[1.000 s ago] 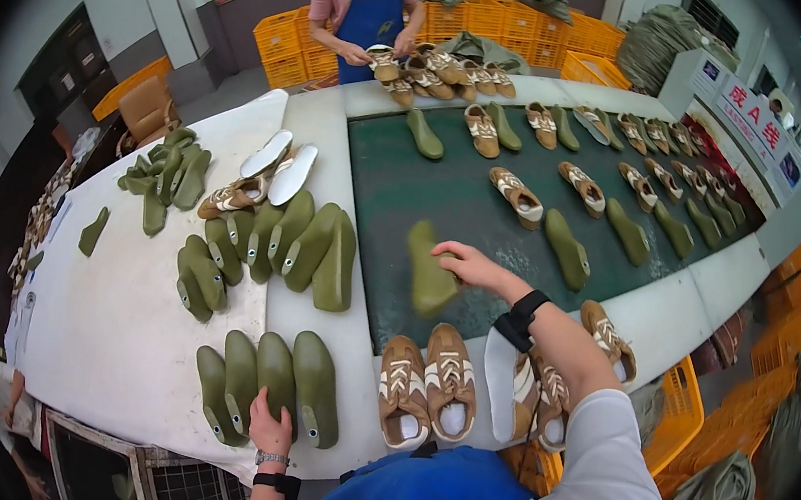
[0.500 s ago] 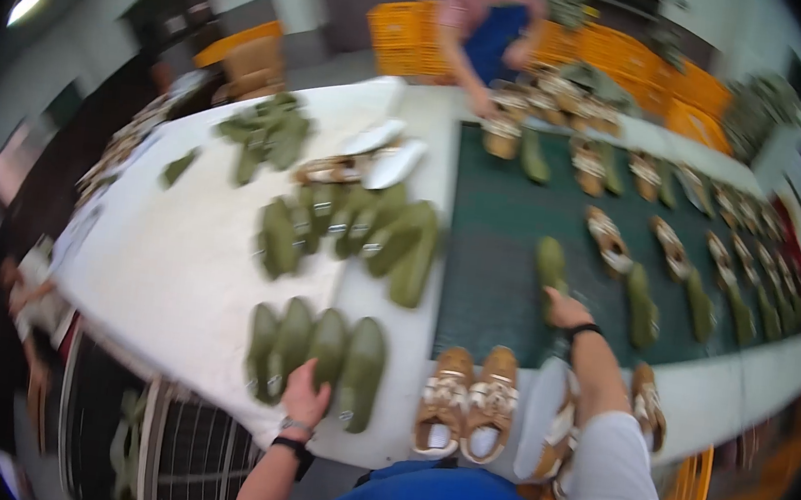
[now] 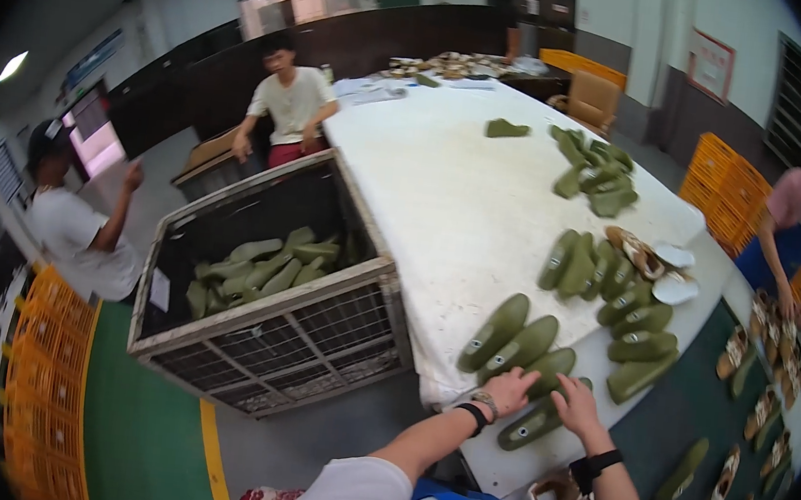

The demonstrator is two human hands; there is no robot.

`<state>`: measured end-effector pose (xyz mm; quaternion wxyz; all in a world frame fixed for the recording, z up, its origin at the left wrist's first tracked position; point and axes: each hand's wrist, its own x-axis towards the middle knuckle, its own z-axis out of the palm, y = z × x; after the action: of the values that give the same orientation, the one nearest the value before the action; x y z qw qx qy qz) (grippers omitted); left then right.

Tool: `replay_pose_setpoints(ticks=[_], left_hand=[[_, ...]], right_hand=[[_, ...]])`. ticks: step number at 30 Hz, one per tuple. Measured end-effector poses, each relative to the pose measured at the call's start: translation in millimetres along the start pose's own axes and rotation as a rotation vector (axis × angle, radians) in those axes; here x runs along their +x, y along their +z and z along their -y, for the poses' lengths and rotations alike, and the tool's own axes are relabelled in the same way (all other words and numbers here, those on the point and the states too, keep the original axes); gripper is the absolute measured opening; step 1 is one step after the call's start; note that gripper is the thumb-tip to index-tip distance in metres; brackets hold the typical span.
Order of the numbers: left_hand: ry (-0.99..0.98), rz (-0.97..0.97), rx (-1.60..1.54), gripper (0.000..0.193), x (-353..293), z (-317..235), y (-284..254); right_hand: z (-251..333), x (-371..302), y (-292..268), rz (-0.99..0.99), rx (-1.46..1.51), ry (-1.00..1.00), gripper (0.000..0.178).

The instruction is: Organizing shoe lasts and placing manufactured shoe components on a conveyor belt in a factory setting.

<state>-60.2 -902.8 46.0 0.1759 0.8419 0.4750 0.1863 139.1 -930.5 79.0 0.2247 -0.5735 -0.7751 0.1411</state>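
Observation:
Several green shoe lasts lie in a row at the near edge of the white table, among them a leftmost shoe last (image 3: 494,334). My left hand (image 3: 507,392) is closed on one green shoe last (image 3: 552,366) in this row, its fingers over the side. My right hand (image 3: 579,408) is just to the right, fingers apart, over the end of the nearest shoe last (image 3: 526,427). Whether it touches is hard to tell. Brown-and-white shoes (image 3: 547,498) stand below my right wrist, partly hidden by the arm.
More lasts (image 3: 645,318) and a shoe (image 3: 636,252) lie beyond the row on the white table (image 3: 410,158). Left is a wire-sided bin (image 3: 262,358) of lasts. A dark green mat (image 3: 656,423) holds shoes and lasts. Co-workers (image 3: 289,102) stand around; orange crates (image 3: 45,379) are stacked left.
The view has swung left, bringing the bin and two people into sight. My right hand has left the last on the green mat and come over beside my left hand at the row.

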Motion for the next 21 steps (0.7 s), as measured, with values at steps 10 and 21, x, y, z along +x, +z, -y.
replay_pose_setpoints(ticks=[10, 21], left_hand=[[0.007, -0.057, -0.064, 0.048, 1.1, 1.2, 20.9], [-0.07, 0.405, -0.235, 0.088, 18.0, -4.1, -19.4]], right_hand=[[13.6, 4.2, 79.4, -0.235, 0.047, 0.132, 0.035], [12.5, 20.2, 84.9, -0.216, -0.022, 0.268, 0.035]])
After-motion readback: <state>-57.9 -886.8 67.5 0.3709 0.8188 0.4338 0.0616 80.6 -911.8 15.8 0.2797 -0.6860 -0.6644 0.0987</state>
